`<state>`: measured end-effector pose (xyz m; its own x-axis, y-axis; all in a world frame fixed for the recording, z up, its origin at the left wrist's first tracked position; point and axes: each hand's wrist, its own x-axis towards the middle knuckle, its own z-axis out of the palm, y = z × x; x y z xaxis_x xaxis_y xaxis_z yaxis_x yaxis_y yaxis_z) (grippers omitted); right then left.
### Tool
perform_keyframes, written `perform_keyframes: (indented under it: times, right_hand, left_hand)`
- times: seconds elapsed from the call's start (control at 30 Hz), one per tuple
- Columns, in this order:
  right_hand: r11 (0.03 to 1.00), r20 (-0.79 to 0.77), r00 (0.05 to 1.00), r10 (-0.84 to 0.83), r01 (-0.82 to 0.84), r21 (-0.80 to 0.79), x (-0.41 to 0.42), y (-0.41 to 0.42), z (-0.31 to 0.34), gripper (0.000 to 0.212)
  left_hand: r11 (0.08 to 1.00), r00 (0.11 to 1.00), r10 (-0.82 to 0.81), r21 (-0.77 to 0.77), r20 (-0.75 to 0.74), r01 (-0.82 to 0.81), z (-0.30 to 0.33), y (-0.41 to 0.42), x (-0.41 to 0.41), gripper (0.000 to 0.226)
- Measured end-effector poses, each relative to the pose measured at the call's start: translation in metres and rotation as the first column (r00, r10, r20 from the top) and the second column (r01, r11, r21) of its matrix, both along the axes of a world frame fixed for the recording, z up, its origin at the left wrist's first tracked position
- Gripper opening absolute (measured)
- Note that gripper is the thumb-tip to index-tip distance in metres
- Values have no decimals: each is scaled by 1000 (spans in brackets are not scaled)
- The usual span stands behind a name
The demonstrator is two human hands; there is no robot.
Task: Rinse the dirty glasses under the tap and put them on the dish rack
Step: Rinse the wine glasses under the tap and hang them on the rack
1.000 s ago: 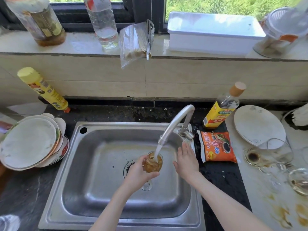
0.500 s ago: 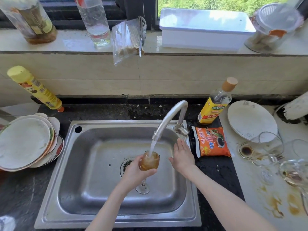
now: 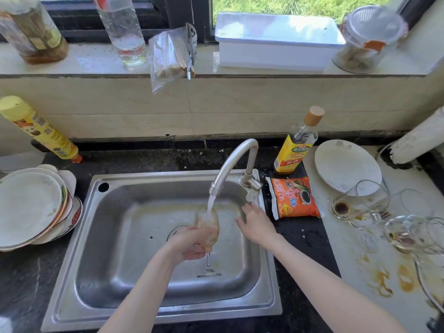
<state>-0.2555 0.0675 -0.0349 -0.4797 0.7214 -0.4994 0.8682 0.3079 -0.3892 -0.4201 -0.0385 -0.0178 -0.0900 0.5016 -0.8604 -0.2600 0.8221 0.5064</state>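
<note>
Wine glass (image 3: pixel 208 228) is being held by the bowl in the closed left hand (image 3: pixel 189 243), over the sink (image 3: pixel 115 236), under the running tap (image 3: pixel 230 164). Brown water is filling it. Right hand (image 3: pixel 257 223) is hovering open and empty just beside. Risks being judged: wet bowl slipping from one hand, the stem striking steel, overflow splashing. More dirty glasses (image 3: pixel 384 217) are waiting on the stained worktop (image 3: pixel 355 272).

The sink (image 3: pixel 125 236) sits centre, the tap (image 3: pixel 230 164) at its rear right. Stacked plates (image 3: pixel 31 207) lie left; tipped glasses (image 3: pixel 384 212) lie right.
</note>
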Motion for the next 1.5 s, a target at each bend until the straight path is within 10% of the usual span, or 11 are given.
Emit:
perform_keyframes:
  times: [0.23, 0.73, 1.03, 1.5]
  right_hand:
    - [674, -144, 798, -586, 380, -634, -2, -38, 9, 39]
    - [616, -396, 563, -725, 273, -739, -20, -75, 17, 29]
    - [483, -427, 286, -858, 161, -861, -38, -68, 22, 73]
    - [606, -511, 448, -734, 91, -790, -47, -79, 22, 57]
  left_hand:
    - [977, 960, 173, -161, 219, -139, -1, -2, 9, 41]
    - [956, 942, 20, 282, -334, 80, 9, -16, 28, 54]
    - [873, 859, 71, 448, -508, 193, 22, -17, 38, 40]
    - [875, 917, 336, 432, -217, -218, 22, 6, 35, 68]
